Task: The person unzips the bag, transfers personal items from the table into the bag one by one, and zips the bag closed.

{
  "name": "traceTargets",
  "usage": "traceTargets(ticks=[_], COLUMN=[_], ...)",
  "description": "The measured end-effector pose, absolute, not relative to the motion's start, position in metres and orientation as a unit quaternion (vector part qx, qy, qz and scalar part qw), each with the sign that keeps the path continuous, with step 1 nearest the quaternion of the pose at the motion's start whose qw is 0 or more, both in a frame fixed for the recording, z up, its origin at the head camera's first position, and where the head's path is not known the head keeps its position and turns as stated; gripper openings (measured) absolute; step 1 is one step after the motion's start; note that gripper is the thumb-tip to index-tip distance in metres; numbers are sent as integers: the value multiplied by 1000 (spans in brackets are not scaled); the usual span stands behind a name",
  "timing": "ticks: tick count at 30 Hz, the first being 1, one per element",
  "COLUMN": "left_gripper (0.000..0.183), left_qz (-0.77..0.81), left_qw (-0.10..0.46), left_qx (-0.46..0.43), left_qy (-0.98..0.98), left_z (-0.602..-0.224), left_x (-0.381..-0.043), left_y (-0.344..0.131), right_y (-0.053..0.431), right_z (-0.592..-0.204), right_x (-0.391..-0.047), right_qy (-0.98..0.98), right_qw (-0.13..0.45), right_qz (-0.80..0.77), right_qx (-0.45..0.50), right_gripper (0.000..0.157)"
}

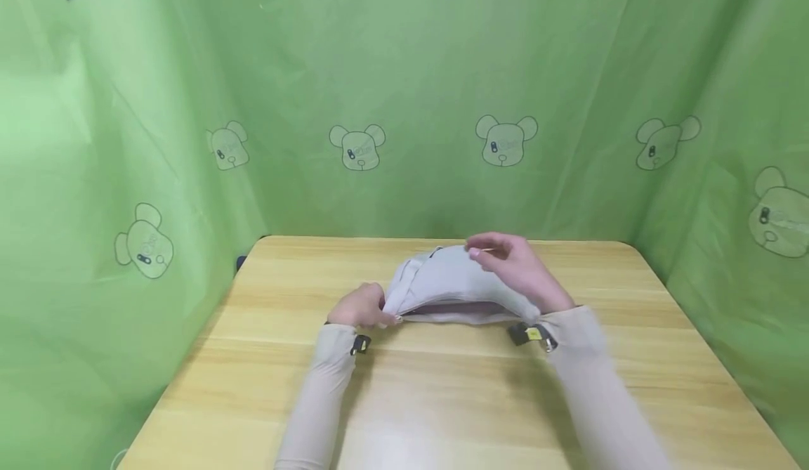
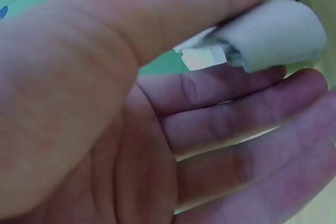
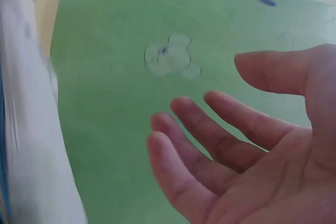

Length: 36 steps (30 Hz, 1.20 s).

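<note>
A pale grey waist bag (image 1: pixel 445 277) lies on the wooden table, its curved side away from me. Its long front opening (image 1: pixel 458 308) gapes along the near edge. My left hand (image 1: pixel 360 306) pinches the bag's left end between thumb and index finger. In the left wrist view, a rolled end of the bag (image 2: pixel 286 35) shows there, with a small white tag (image 2: pixel 202 57) beside it. My right hand (image 1: pixel 521 270) hovers above the bag's right part. The right wrist view shows its loosely bent fingers (image 3: pixel 184 182) holding nothing, with the bag (image 3: pixel 39 129) apart at the left.
The wooden table (image 1: pixel 404 400) extends around the bag on all sides. Green curtains (image 1: pixel 417 69) printed with bear heads hang behind it and at both sides. A small dark object (image 1: pixel 241 263) shows at the table's far left edge.
</note>
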<state>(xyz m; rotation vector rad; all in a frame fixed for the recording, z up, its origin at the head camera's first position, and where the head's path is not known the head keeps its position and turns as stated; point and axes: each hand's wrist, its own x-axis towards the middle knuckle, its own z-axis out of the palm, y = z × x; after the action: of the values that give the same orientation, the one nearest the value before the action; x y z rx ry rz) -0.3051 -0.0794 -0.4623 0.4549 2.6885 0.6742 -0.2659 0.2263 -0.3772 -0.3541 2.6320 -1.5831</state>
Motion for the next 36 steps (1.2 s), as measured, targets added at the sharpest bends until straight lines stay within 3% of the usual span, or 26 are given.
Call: traceTargets(ticks=[12,21,36], left_gripper=[12,8,8], left_qz=[273,265,259], left_qw=[184,183,187], left_qx=[172,191,209], left_qy=[929,927,924], left_z=[-464,-468,-471], left_x=[-309,-314,-320], left_y=[-84,-89,-96], right_y=[157,143,129], right_z=[-447,-491,-529], right_x=[-270,-278,-278], right_qy=[761,753,666], right_qw=[130,218,296], right_qz=[-625,-611,-680], right_qx=[-115,-113,-77], right_gripper=[45,47,46])
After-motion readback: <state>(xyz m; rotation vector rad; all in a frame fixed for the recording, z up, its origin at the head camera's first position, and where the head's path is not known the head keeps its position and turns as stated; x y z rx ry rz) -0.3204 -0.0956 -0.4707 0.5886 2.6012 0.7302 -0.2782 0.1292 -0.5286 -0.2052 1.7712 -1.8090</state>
